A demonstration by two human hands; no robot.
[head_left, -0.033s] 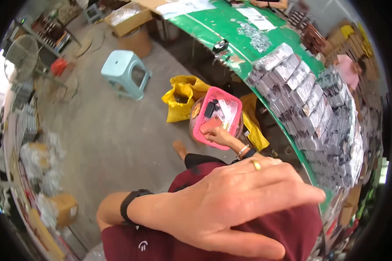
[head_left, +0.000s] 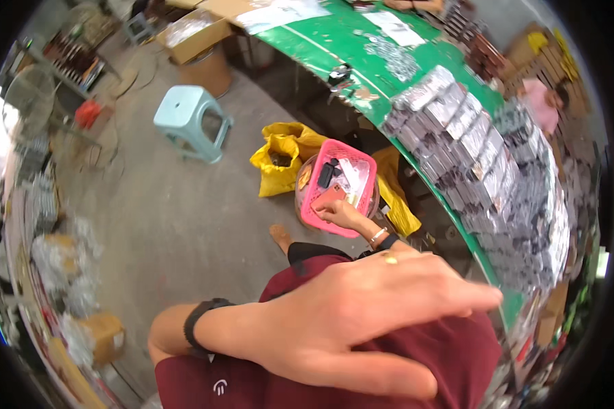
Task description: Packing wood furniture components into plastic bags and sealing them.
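My left hand [head_left: 361,307] hangs large in the foreground, back upward, a ring on one finger and a black band at the wrist. Its fingers stretch to the right with the thumb apart, and it holds nothing visible. Farther off, my right hand [head_left: 342,214], with a bracelet and a dark wristband, pinches a red phone [head_left: 330,195] over the near-left part of a pink plastic basket [head_left: 329,148]. Inside the basket lie a black case-like object [head_left: 326,175] and white and clear pieces. My left hand covers part of my right forearm.
Yellow sacks [head_left: 271,178] stand beside the basket. A light-blue stool [head_left: 184,109] is at left. Silvery wrapped packs [head_left: 450,129] are stacked on the green table [head_left: 300,41] to the right. A bare foot [head_left: 280,237] shows below the sacks. Another person in pink [head_left: 540,105] is far right.
The view has shifted slightly, and my left hand appears a little farther left and lower. My right hand stays on the phone.
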